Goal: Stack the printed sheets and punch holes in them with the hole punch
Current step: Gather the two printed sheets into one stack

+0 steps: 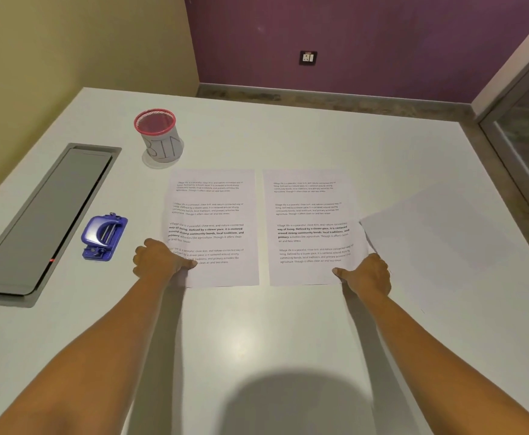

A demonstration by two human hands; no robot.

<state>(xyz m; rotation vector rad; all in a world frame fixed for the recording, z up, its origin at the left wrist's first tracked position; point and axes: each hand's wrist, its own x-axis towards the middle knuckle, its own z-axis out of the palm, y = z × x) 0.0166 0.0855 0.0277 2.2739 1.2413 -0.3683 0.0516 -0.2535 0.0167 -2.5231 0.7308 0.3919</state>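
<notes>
Two printed sheets lie side by side on the white table. My left hand (159, 260) pinches the near left corner of the left sheet (216, 215). My right hand (366, 276) pinches the near right corner of the right sheet (310, 215), whose right edge curls up slightly. A third sheet (445, 243), blank side up, lies tilted to the right of my right hand and partly lifted. The blue hole punch (104, 237) stands on the table left of my left hand, apart from it.
A red-rimmed mesh cup labelled BIN (159, 136) stands behind the left sheet. A grey cable hatch (37, 221) is set into the table (256, 324) at the left. The table's far edge meets a purple wall; a glass door is at the right.
</notes>
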